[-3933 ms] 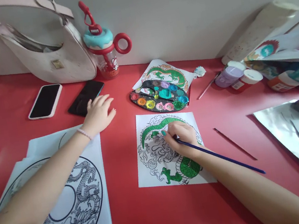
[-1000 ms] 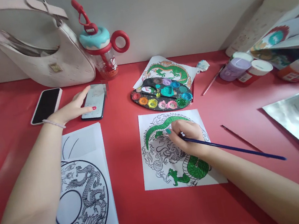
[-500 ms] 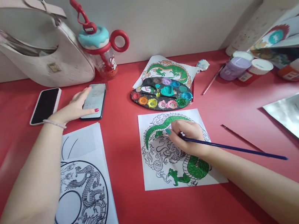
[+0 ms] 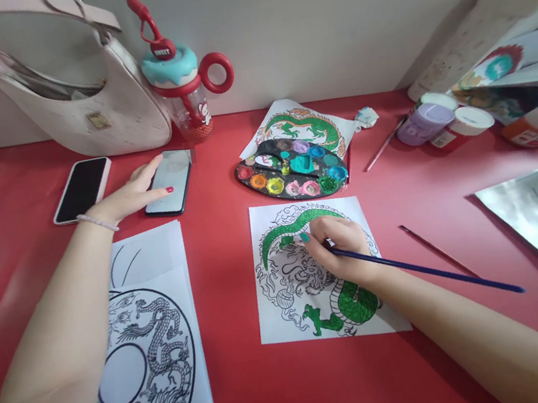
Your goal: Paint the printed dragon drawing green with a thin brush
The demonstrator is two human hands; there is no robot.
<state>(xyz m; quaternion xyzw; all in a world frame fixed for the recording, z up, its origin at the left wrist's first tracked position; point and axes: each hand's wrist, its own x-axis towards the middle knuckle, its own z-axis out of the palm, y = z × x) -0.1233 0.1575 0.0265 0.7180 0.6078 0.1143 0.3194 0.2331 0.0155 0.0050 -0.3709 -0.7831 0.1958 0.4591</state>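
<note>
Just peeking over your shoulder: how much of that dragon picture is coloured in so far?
The dragon sheet has its back and lower coils green. The right hand holds a blue brush on it, while the left hand touches a lit phone. The head, clouds and rim are bare outline.

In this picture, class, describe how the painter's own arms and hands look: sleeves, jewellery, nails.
Both forearms are bare, with no sleeves in view. The left hand has a thin pale beaded bracelet at the wrist and a red-painted thumbnail. The right hand shows a teal-painted nail and no bracelet or ring that can be seen.
</note>
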